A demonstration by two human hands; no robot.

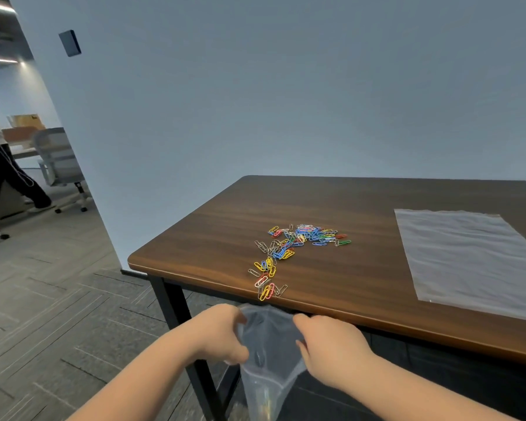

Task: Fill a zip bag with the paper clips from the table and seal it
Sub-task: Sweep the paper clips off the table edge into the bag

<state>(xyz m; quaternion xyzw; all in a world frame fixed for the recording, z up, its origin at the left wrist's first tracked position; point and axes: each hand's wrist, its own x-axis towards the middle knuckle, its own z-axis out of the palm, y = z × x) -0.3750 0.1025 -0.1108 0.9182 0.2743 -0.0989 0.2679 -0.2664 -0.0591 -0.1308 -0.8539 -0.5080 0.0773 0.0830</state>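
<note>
Brown wood table stands by a gray wall. Bright paper clips lie in a trail to its near edge. Just below that edge, the left hand and right hand pinch a clear zip bag open. Another plastic bag lies flat at the right.
</note>
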